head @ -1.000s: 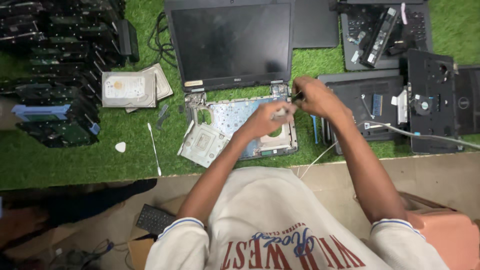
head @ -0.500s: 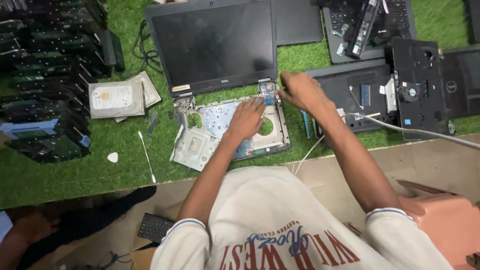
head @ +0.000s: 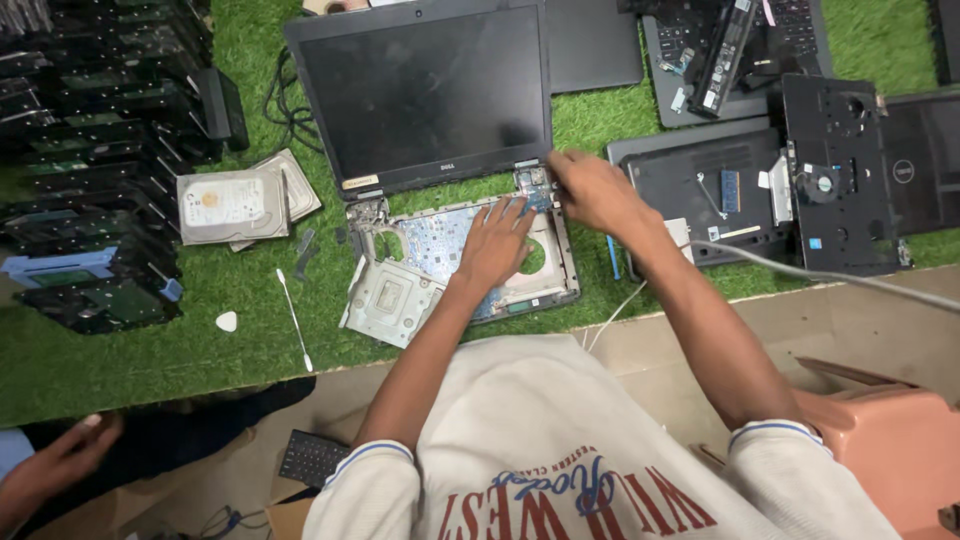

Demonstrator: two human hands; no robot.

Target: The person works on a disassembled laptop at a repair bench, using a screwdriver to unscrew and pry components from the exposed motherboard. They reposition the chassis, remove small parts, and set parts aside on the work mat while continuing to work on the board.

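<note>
The opened laptop base (head: 455, 265) is seen on green turf (head: 130, 360) below its dark screen (head: 425, 90). The left hand (head: 495, 245) is laid flat, fingers spread, upon it. The right hand (head: 595, 190) is curled at the hinge corner (head: 533, 182); its grasp cannot be told.

Electronics repair workshop: you face a green turf mat (head: 250, 350) carrying an opened laptop (head: 440, 130), bare hard drives (head: 225, 205), stacked circuit boards (head: 90, 150) along its left edge.
</note>
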